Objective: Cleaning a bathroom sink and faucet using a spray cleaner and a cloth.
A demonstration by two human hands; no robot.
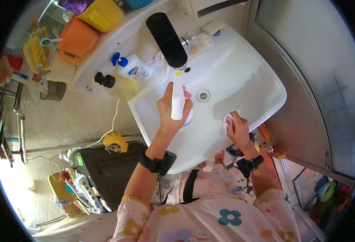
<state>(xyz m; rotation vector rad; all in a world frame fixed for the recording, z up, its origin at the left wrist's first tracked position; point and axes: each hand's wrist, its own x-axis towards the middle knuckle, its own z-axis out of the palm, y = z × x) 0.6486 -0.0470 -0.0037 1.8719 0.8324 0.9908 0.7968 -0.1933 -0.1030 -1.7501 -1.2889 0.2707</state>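
My left hand [170, 105] is closed round the neck of a spray bottle [178, 99] with a white trigger head and a yellow nozzle tip. The bottle is over the left part of the white sink [242, 60], and its body is mostly hidden below its head and my hand. At the sink's near right side, my right hand [238, 128] is closed on a small white cloth [228, 119]. Only a bit of the cloth shows past the fingers. The metal drain [203, 96] lies between my hands, and the black-topped faucet [166, 40] stands beyond them.
Left of the faucet stand a white pump bottle [134, 67] with a blue top and a yellowish pump bottle [123, 86]. A soap bar [212, 27] lies on the back rim. Orange [77, 39] and yellow [101, 15] containers sit on a shelf. A framed door [306, 80] borders the right.
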